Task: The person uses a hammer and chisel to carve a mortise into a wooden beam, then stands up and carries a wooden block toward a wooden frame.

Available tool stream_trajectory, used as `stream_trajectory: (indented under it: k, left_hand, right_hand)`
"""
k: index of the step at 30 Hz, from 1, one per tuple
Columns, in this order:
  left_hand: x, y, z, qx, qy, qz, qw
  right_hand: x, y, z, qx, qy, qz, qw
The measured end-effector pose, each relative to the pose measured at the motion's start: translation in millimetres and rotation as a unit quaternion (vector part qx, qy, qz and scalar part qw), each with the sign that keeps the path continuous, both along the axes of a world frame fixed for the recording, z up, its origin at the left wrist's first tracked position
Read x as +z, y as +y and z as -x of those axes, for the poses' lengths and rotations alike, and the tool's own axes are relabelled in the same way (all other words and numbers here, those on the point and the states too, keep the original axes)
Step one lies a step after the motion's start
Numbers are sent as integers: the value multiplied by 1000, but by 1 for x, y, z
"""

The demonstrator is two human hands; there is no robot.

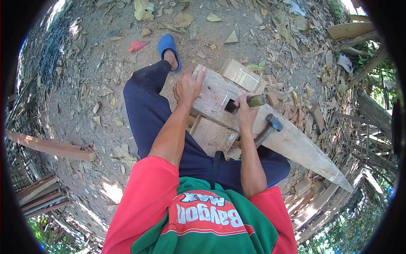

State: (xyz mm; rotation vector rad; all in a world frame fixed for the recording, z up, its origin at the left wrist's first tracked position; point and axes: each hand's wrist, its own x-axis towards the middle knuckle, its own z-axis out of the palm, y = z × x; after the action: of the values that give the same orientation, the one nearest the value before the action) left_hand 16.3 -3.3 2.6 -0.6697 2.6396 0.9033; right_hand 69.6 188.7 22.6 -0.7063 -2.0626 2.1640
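Observation:
A long, thick wooden plank (292,142) lies slantwise in front of me, tapering toward the lower right. My left hand (188,87) is closed around its far left end, the thumb on top. In my right hand (246,111) is a chisel (256,100) with a thick olive-coloured handle. It is held beside a square hole (231,106) cut through the plank, with white lines marked around it; the blade is hidden. To the right of that hand, a hammer (274,122) rests on the plank, its dark head up and its handle running toward my right thigh.
Under and beside the plank are a wooden block (242,75) with a white line and a flat board (211,133). A reddish timber (50,146) lies at the left, above stacked boards (40,194). Dry leaves and wood chips cover the ground. Branches (372,101) stand at the right.

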Motion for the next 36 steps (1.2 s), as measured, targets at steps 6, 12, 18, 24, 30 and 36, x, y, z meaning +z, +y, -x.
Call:
stream_trajectory:
  k: [6,12,18,24,30,36]
  left_hand:
    - [-3,-2,-4,-6,6,10,1000]
    - [-4,3,2,-5,5,7,1000]
    - [0,-1,0,-6,5,-4,1000]
    - [-3,-3,-4,-5,-14,-6,1000]
    - [4,2,4,-7,-2,3,1000]
    - [-6,1,1,-15,-10,22,1000]
  right_hand:
    - [23,7,9,-66,29,51,996]
    - [21,9,16,-52,-33,31,998]
    - [10,4,10,-47,-1,0,999]
    - [36,7,17,-94,52,27,994]
    - [2,-1,-9,-76,60,57,994]
    - [-9,-7,-40,-11,167,-143,975]
